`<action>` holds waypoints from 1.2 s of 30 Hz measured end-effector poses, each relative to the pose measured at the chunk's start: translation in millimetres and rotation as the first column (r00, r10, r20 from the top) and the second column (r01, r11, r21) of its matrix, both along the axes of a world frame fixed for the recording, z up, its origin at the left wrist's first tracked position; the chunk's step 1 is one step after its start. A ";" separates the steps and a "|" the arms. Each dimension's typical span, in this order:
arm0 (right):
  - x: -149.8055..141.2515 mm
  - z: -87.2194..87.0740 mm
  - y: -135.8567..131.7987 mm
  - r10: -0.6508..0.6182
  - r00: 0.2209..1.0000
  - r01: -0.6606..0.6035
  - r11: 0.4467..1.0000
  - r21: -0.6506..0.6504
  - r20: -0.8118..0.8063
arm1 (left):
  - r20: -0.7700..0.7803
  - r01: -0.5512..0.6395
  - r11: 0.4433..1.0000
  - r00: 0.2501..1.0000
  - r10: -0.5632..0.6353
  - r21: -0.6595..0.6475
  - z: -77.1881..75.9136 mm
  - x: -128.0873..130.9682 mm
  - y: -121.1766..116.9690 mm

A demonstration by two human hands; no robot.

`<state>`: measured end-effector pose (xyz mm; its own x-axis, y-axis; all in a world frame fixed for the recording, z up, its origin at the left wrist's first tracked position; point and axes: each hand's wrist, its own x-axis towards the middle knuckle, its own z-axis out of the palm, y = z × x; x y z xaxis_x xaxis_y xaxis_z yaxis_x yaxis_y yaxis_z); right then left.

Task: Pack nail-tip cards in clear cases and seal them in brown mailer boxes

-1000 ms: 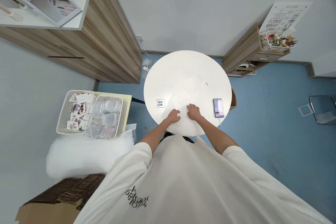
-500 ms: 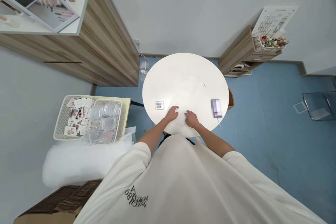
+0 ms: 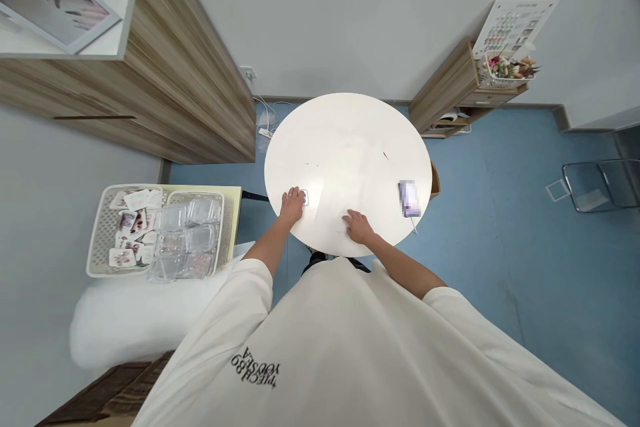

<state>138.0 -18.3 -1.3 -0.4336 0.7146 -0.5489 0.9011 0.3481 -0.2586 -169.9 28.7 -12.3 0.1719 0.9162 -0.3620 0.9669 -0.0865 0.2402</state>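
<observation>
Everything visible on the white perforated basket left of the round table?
The white perforated basket is a shallow rectangular container, plastic by its look, with rounded corners and walls pierced by rows of small holes. It sits squarely on a pale yellow surface. Printed cards with photos lie overlapping in its left part. A clear plastic tray of transparent boxes fills its right part, with one box jutting past the front rim. Nothing else touches it.

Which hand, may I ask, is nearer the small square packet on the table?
The left hand is nearer, touching the left side of the packet; the right hand rests on the table, well to its right.
</observation>
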 end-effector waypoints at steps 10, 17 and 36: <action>16.9 -2.6 -6.2 0.026 0.999 -0.024 0.999 0.047 -0.036 | 0.187 0.075 0.993 0.978 -0.090 0.086 7.3 54.7 9.2; 19.4 -6.7 -24.0 -0.043 0.998 0.045 0.998 0.043 -0.035 | 0.196 0.277 0.957 0.937 -0.290 0.090 2.0 123.6 17.4; 7.9 -6.0 -32.9 -0.098 0.995 0.097 0.992 0.085 0.008 | 0.219 0.194 0.980 0.959 -0.181 -0.036 0.9 120.8 15.0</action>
<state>145.9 -51.2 -7.3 -0.3530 0.7971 -0.4899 0.9348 0.2783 -0.2206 -49.0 43.7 -11.5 0.4175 0.8393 -0.3482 0.8603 -0.2417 0.4489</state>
